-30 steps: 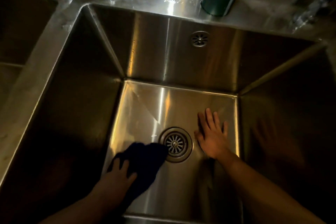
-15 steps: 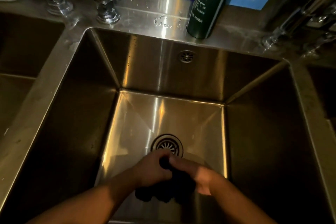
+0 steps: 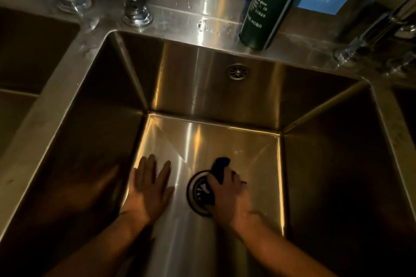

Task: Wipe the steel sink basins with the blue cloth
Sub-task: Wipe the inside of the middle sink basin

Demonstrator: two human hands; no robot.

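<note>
Gripping the cloth (image 3: 220,165), right hand (image 3: 229,195) covers the drain (image 3: 198,193).

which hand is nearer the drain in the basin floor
Right. The right hand, gripping the blue cloth, covers the right side of the drain; the left hand lies flat, apart to its left.

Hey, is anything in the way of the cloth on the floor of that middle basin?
Only the left hand, lying flat on the basin floor left of the drain. The right hand grips the blue cloth at the drain; the floor behind and to its right shows nothing in the way.
</note>
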